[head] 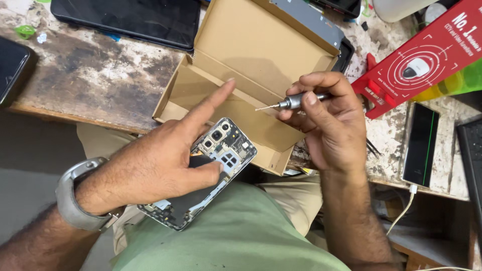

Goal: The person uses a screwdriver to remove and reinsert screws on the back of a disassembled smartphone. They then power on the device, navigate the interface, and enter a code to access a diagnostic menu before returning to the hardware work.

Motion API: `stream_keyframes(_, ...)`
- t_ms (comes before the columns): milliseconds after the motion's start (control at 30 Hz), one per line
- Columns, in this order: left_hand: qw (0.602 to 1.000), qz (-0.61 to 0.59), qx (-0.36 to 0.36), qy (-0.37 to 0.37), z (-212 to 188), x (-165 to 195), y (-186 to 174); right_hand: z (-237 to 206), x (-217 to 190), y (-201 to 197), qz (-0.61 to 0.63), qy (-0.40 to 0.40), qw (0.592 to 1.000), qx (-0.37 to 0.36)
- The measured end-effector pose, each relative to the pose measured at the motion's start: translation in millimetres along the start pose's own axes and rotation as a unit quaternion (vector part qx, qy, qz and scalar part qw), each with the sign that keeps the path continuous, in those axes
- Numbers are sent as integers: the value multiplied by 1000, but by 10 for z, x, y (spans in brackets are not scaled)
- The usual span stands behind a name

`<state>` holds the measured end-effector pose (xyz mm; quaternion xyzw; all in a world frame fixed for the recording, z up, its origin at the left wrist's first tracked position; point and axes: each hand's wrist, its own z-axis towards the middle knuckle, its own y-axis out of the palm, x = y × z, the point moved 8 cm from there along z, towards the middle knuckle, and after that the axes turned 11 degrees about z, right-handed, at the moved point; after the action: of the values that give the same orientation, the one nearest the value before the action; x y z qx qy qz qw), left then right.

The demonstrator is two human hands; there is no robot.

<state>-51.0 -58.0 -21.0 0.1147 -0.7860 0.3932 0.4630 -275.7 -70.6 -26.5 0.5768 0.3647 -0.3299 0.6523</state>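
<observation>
Nearest the camera, green cloth covers the lap. I read the scene from the left.

1. Far left: a dark phone lies on the worn bench; a black tablet lies above it.
2. Left hand: a grey watch sits on the wrist. The hand rests on an opened phone that lies on the lap below the bench edge, back cover off, camera modules and board exposed. The thumb presses the board near its middle. The forefinger is stretched out straight and points toward the box. The other fingers curl around the phone's left edge and clamp it.
3. Centre: the open cardboard box sits on the bench edge, flap raised, just above the phone.
4. Right hand: the fingers are closed around a slim metal screwdriver. Thumb and forefinger pinch the barrel; the tip points left, above the box and apart from the phone.
5. Right: a red carton and another phone with a white cable.

Procedure note, as I judge it: keep the thumb firm on the board so the phone cannot rock, bring the tip down square to the screw head, and turn with light pressure.
</observation>
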Motion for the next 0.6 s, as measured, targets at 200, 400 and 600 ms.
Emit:
stream_keyframes(200, 999, -23, 25, 34, -18, 84, -41, 5, 69, -8, 57, 35, 998, -23)
stream_keyframes(400, 998, -6, 35, -46, -90, -44, 15, 8, 112, 33, 52, 24, 998, -11)
stream_keyframes(600, 992, -16, 88, 93, -230, 28, 42, -50, 87, 51, 14, -26, 999, 15)
